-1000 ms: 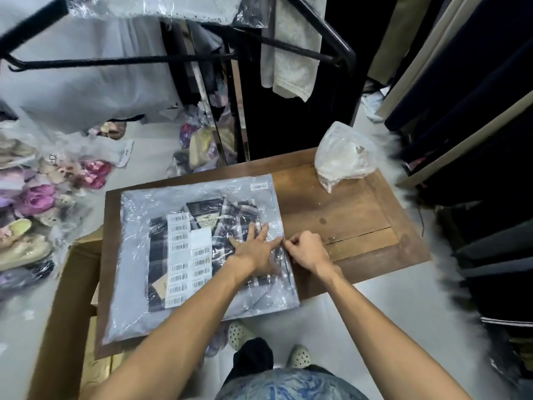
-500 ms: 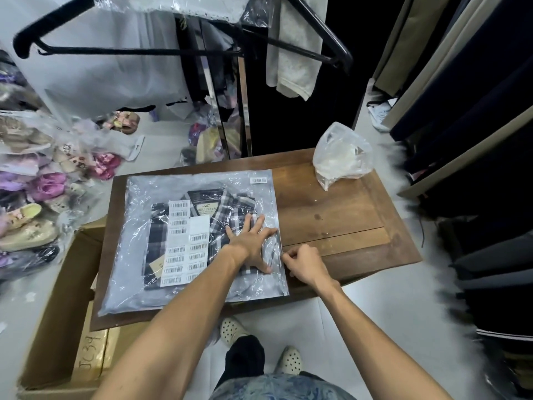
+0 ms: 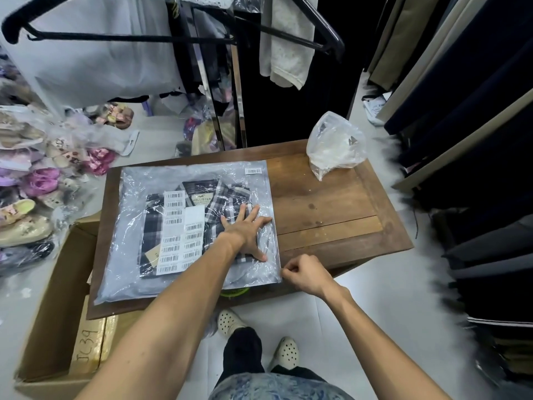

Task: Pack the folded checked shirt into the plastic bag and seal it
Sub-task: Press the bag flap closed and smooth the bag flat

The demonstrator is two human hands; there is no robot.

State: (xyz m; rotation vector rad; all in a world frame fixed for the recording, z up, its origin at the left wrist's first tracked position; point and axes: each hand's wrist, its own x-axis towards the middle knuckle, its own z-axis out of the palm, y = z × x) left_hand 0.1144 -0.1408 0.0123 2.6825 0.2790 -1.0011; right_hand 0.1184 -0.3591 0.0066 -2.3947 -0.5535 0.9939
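Observation:
A clear plastic bag [image 3: 135,255] lies flat on the left half of the wooden table [image 3: 323,215]. Inside it is the folded checked shirt [image 3: 227,194], dark and white, with several barcode stickers over it. My left hand [image 3: 245,229] rests flat on the bag's right part, fingers spread, pressing the shirt down. At the bag's near right corner my right hand [image 3: 305,274] pinches the bag's right edge with curled fingers.
A crumpled white plastic bag [image 3: 334,145] sits on the table's far right corner. An open cardboard box [image 3: 57,313] stands on the floor at the left. Bagged shoes [image 3: 31,183] are piled far left. Clothes racks hang behind and to the right.
My right hand has slid along the bag's right edge toward me, from mid-edge to the near corner. My left hand stays flat on the bag.

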